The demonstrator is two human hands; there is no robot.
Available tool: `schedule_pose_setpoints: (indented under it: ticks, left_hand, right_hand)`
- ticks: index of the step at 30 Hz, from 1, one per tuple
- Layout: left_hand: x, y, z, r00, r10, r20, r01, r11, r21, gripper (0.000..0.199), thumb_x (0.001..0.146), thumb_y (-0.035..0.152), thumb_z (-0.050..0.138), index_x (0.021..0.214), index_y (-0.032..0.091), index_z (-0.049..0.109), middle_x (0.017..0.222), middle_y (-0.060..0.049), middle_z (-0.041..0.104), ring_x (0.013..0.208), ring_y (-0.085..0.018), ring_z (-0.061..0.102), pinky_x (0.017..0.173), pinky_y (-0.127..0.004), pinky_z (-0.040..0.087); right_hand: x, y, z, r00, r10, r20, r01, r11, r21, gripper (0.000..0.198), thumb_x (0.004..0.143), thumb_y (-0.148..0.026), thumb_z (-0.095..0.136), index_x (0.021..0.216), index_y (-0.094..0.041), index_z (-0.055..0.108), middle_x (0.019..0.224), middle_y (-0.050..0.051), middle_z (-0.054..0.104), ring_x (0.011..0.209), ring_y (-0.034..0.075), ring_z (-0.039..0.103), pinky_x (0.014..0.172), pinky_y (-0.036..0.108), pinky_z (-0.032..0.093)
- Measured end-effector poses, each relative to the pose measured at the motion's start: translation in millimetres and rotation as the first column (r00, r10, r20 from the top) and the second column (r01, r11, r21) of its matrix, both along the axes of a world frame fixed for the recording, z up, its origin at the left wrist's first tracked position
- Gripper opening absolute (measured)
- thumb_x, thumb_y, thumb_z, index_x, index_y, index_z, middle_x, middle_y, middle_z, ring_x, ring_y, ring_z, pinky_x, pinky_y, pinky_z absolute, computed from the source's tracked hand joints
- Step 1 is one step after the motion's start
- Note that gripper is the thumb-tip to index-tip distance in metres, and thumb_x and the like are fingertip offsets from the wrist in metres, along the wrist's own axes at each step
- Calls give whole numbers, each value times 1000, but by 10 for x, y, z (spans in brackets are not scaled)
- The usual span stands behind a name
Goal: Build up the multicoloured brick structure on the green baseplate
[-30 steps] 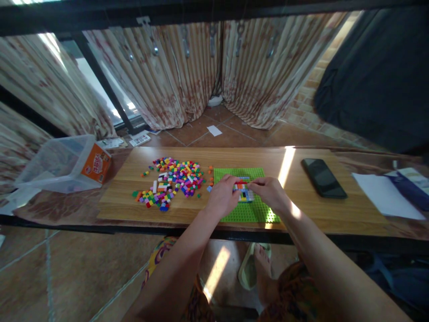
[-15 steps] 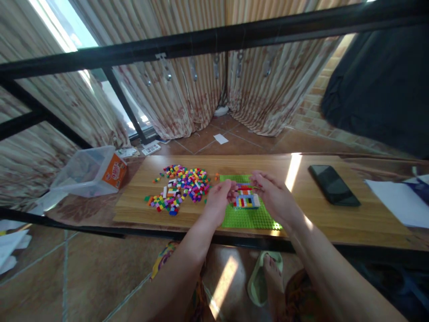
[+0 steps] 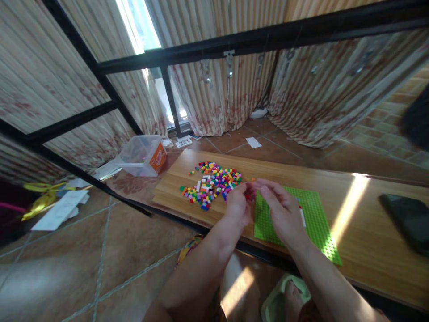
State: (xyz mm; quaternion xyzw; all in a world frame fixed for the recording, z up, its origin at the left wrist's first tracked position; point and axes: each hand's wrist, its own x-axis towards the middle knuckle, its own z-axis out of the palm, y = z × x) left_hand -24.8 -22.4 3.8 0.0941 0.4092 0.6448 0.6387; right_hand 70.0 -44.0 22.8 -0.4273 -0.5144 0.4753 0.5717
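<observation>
My left hand (image 3: pixel 238 202) is curled closed at the right edge of the pile of small toy bricks (image 3: pixel 219 180). A bit of a red brick (image 3: pixel 247 196) shows among its fingers. My right hand (image 3: pixel 283 208) has its fingers pinched together, their tips close to my left fingertips. What it holds, if anything, is too small to make out. Under my right hand lies the green studded baseplate (image 3: pixel 313 223). The brick build on it is mostly hidden by that hand; a white and red edge (image 3: pixel 302 215) shows beside it.
A clear plastic box (image 3: pixel 142 154) with an orange label stands at the table's left end. A dark phone (image 3: pixel 407 221) lies on the wooden table (image 3: pixel 365 223) at right. A black metal bar (image 3: pixel 301 38) crosses above the far side. Papers lie on the floor.
The view has turned left, so the table appears farther right. Both hands have moved from above the brick build to between the baseplate and the pile, and are closer together.
</observation>
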Motion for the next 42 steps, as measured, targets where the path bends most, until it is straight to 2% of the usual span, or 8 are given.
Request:
schedule_pose_setpoints:
  ticks: [5,15,17,20,22,27,33,42]
  left_hand:
    - [-439,195,-7,951,191,-241,-213,975,-66,6,78,19,63,74,15,63,74,0,61,64,-7,54,62,-19,42]
    - [-823,302,79,858,189,-478,-218,976,-7,19,84,33,58,92,18,67,103,-7,68,93,-19,63,69,-27,52]
    - [-1010,289,81,713,172,-680,-233,972,2,20,85,30,56,94,18,68,96,-6,70,90,-19,65,71,-28,52]
    - [-1342,235,89,185,-9,-983,-268,962,-59,21,82,23,60,99,16,70,101,-10,72,99,-23,65,85,-32,49]
    - [-1506,187,86,-69,-207,-976,-252,950,-184,26,82,25,61,104,15,70,105,-14,73,102,-28,65,87,-36,47]
    - [-1581,130,24,-347,-365,-864,-179,930,-322,27,85,24,58,108,16,71,106,-16,74,106,-29,65,86,-35,46]
    - [-1544,176,-4,-422,-407,-810,-177,913,-366,28,86,20,52,108,14,70,112,-18,72,110,-28,63,88,-34,46]
    - [-1532,230,5,-368,-397,-840,-101,916,-389,23,87,27,58,101,16,72,108,-16,73,102,-28,67,84,-35,48]
  right_hand:
    - [73,21,-96,993,-121,17,122,989,-86,33,77,-52,72,88,-21,74,86,6,77,83,21,72,82,39,57]
    - [151,-39,-22,985,-65,160,81,992,-93,36,73,-54,73,86,-20,76,79,6,76,73,20,70,69,34,57]
    - [164,-46,-12,979,-55,196,68,996,-61,34,75,-53,72,85,-20,76,79,6,76,74,21,70,70,34,56]
    - [204,-54,-12,965,-46,258,50,999,-11,30,77,-50,71,83,-21,76,79,6,76,74,21,70,71,34,55]
    - [243,-67,-18,950,-35,312,30,999,22,27,79,-48,69,84,-22,76,81,5,76,74,21,69,72,34,54]
    - [328,-130,-35,895,-13,446,-33,995,95,25,86,-45,62,88,-23,75,86,4,76,78,20,68,74,33,52]
    - [377,-174,-9,848,-16,529,-52,992,114,27,90,-44,58,90,-23,75,85,3,74,75,19,65,72,32,49]
    - [442,-172,-4,838,-32,544,-35,993,113,28,90,-44,57,88,-22,75,85,4,75,74,19,66,70,32,50]
